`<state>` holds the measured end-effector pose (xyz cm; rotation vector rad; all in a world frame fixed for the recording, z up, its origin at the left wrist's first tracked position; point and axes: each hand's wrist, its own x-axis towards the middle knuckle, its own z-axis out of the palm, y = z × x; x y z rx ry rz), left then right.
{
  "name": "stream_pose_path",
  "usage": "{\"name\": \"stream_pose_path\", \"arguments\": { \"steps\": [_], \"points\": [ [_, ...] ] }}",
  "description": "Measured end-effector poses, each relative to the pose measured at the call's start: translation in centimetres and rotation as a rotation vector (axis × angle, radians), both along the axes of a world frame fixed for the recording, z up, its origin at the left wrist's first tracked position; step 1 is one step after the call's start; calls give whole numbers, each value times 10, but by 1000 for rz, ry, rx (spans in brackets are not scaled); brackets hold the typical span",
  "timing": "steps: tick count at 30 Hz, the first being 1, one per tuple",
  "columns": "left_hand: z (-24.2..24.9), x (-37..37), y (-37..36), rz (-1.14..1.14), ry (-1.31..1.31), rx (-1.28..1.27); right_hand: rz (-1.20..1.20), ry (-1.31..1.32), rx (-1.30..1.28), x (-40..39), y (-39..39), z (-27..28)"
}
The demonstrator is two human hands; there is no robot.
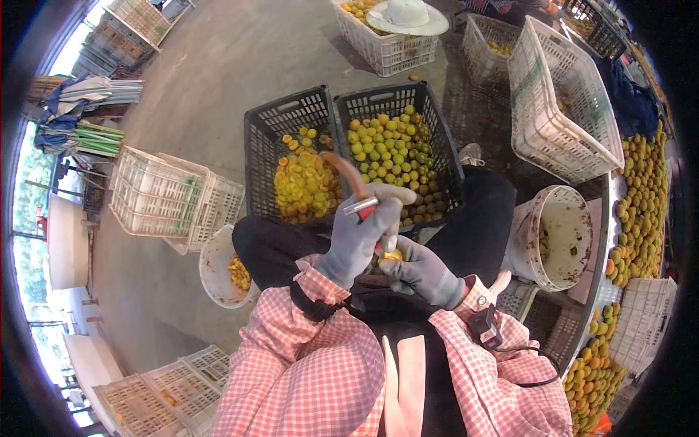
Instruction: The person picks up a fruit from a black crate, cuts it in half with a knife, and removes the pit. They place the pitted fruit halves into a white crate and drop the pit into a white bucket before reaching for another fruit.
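Observation:
My left hand [364,233], in a grey glove, is closed round a tool with a curved brown end [346,175], a shiny metal collar and a red part below it. The tool's lower end is mostly hidden by my fingers. Just below and to the right, my gloved right hand [422,273] pinches a small yellow fruit [393,256], close against the left fingertips. Beyond my hands stand two black crates. The left crate [255,156] contains a heap of cut yellow fruit [302,182]; whole yellow-green fruit [386,146] lie in the right crate [445,149].
A white bucket [211,273] with yellow bits stands by my left knee, a stained bucket [520,240] by my right. White crates [156,193] stand at left and a tall one [568,138] at right. Orange-green fruit [641,204] cover the right-hand surface. A hat [408,16] rests on a far crate.

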<state>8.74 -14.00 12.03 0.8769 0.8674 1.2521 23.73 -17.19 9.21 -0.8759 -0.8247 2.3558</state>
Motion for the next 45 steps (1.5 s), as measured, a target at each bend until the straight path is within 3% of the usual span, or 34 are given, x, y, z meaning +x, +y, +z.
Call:
{"name": "stream_pose_path", "arguments": {
  "steps": [2, 4, 6, 12, 14, 19, 28, 30, 31, 33, 34, 36, 37, 39, 42, 43, 45],
  "points": [
    [12, -1, 3, -144, -55, 62, 70, 25, -56, -2, -2, 1],
    [15, 1, 2, -141, -104, 31, 76, 102, -75, -6, -4, -1],
    [13, 8, -4, -73, -296, 48, -257, 98, 149, -17, -7, -2],
    [21, -3, -12, -52, -254, 154, -75, 81, 139, 2, -6, -2],
    [24, -9, -11, -3, -239, 283, -103, 127, 165, -1, -10, -2],
    [15, -6, -13, -29, -241, 237, -136, 146, 258, -8, -16, -7],
    [11, 3, -10, 182, -294, 78, -267, -153, 541, -17, -20, -15],
    [12, 6, -8, 256, -369, 10, -336, -422, 783, -21, -21, -11],
    [12, 7, -8, 257, -371, 10, -335, -424, 784, -22, -20, -11],
    [13, 9, -6, 313, -357, 29, -419, -550, 1059, -25, -15, -14],
    [11, 7, -6, 315, -358, 32, -417, -549, 1062, -24, -15, -13],
    [5, 2, -5, 286, -366, -54, -307, -155, 411, -24, -14, -13],
    [5, 0, -5, 287, -364, -56, -307, -153, 408, -19, -13, -13],
    [6, 0, -6, 119, -222, -39, -91, -20, 157, -6, -8, -9],
    [8, 10, -4, 67, -203, 64, -173, 42, 178, -12, -9, -14],
    [7, 10, 3, 12, -145, 227, -172, 43, 177, -11, -7, -9],
    [13, 2, 3, -22, -147, 165, -73, -24, 182, -7, -2, 6]
  ]
}}
